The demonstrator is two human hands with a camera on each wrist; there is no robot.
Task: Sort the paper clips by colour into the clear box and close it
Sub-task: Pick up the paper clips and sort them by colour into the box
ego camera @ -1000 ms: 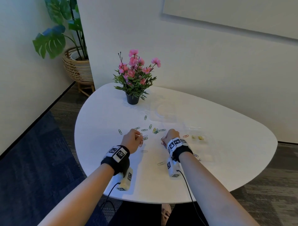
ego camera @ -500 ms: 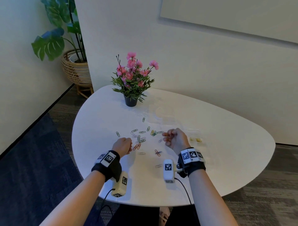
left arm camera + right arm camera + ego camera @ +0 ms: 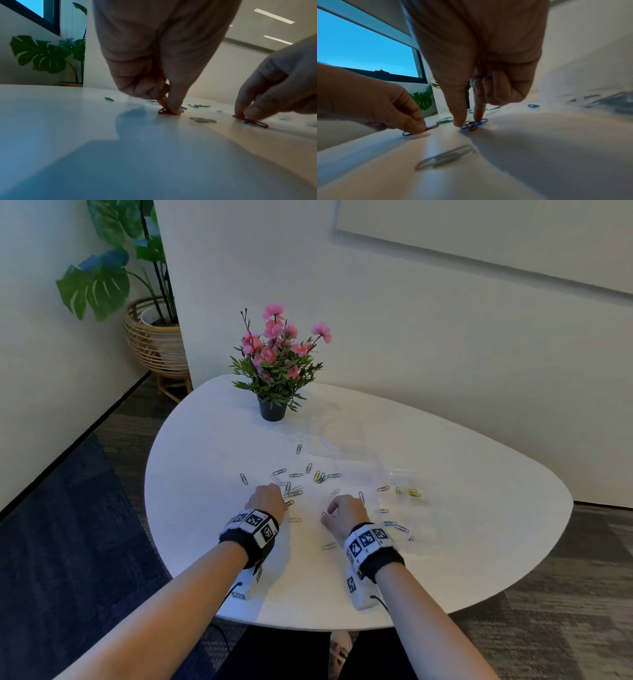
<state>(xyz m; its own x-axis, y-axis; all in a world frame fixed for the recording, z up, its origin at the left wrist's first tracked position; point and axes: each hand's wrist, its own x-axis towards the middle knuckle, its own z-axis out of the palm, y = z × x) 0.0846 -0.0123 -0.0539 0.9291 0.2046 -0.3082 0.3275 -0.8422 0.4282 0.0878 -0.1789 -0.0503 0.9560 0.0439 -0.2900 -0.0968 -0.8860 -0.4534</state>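
Note:
Coloured paper clips (image 3: 294, 475) lie scattered mid-table. My left hand (image 3: 279, 501) pinches a red clip (image 3: 162, 111) flat on the table between thumb and forefinger (image 3: 174, 106). My right hand (image 3: 325, 517) has thumb and forefinger (image 3: 458, 117) pinched on a tangle of blue and red clips (image 3: 473, 124), the other fingers curled, something red tucked inside them. The clear box (image 3: 404, 472) sits open just right of my right hand, with red (image 3: 383, 488), yellow (image 3: 414, 493) and blue clips (image 3: 394, 523) in separate compartments.
A potted pink flower plant (image 3: 274, 371) stands at the table's back. A faint clear plastic piece (image 3: 339, 440) lies beside it. A grey clip (image 3: 329, 546) lies near the front, by my right wrist. The white table (image 3: 479, 508) curves away on the right.
My right hand came down from above the table and leftward onto the red and blue clips. My left hand moved forward a little onto a red clip.

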